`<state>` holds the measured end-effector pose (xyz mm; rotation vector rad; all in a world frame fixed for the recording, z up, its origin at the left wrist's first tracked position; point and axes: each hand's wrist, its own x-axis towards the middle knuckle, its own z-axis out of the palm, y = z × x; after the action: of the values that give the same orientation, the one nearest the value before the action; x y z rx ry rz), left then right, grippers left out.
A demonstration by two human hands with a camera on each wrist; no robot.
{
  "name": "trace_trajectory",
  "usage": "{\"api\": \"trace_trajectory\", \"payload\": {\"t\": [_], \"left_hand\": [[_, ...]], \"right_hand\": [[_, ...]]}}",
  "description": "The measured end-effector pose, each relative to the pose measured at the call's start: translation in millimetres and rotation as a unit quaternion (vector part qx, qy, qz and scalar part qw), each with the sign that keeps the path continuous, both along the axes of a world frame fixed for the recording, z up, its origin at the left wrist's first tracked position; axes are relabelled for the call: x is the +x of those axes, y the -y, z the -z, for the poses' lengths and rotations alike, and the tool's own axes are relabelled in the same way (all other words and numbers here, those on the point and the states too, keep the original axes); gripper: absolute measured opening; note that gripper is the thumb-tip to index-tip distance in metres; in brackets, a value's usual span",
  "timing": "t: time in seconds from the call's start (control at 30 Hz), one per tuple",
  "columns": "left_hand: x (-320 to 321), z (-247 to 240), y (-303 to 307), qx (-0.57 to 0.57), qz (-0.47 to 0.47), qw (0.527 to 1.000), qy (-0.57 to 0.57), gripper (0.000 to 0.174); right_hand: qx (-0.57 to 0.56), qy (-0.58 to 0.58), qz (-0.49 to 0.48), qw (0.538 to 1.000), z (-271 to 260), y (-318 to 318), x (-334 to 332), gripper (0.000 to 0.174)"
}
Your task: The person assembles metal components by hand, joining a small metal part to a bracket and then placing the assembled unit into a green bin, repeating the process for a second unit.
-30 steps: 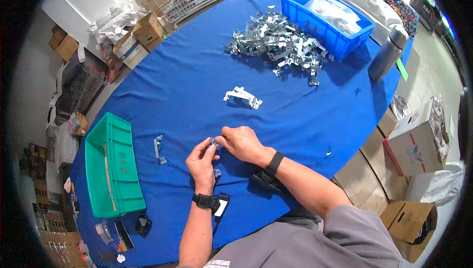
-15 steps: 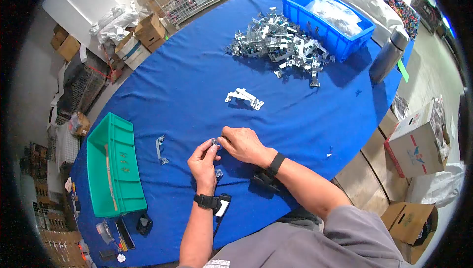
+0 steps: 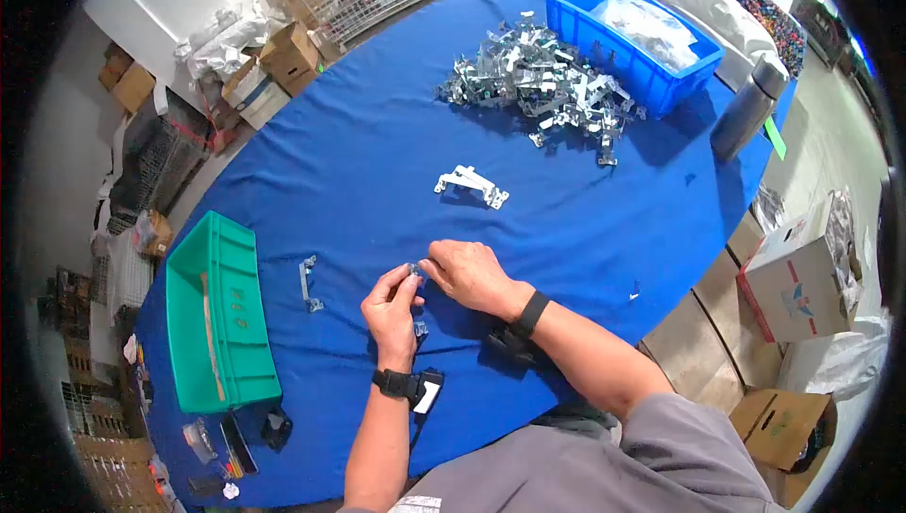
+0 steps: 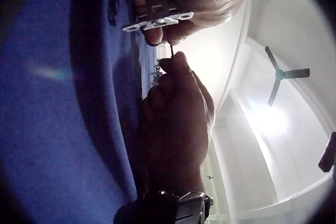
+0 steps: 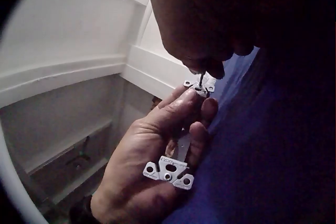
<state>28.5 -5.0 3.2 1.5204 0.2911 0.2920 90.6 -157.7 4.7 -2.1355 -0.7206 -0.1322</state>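
My left hand (image 3: 389, 310) grips a metal bracket (image 5: 169, 174) with a flat plate at each end, pierced with holes. One end plate sticks out by the heel of the palm in the right wrist view; the other shows beyond the thumb. The middle strip is partly hidden by the fingers. My right hand (image 3: 469, 277) meets the left at the bracket's far end. Between its fingertips it pinches a thin dark rod (image 5: 201, 78), which points at that far plate. In the left wrist view the rod (image 4: 171, 50) spans the small gap between both hands.
Brackets lie in a large pile (image 3: 538, 79) beside a blue bin (image 3: 623, 46). Nearer are a few loose brackets (image 3: 472, 186) and a single bracket (image 3: 309, 284). A green bin (image 3: 222, 315) stands left on the blue cloth (image 3: 340, 154); a metal bottle (image 3: 748, 107) stands right.
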Motion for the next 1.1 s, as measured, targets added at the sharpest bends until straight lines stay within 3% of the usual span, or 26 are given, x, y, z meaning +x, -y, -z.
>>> {"api": "trace_trajectory", "payload": {"t": [0.2,0.7,0.93,1.1], "left_hand": [[1.2,1.1,-0.2,-0.003,-0.005,1.0,-0.007,0.021],[0.7,4.1,-1.1,0.01,0.003,1.0,0.007,0.021],[1.4,4.0,-0.4,0.017,0.005,1.0,0.004,0.021],[0.4,-0.1,3.3,0.034,0.016,0.999,-0.007,0.021]], "right_hand": [[0.117,0.034,-0.01,0.993,-4.1,-1.1,-2.5,0.018],[0.066,0.012,-0.008,0.998,-2.1,-3.6,-4.5,0.016],[0.106,-0.008,-0.014,0.994,1.4,-3.7,-2.3,0.018],[0.009,0.005,0.008,1.0,-0.9,-0.1,-4.0,0.019]]}}
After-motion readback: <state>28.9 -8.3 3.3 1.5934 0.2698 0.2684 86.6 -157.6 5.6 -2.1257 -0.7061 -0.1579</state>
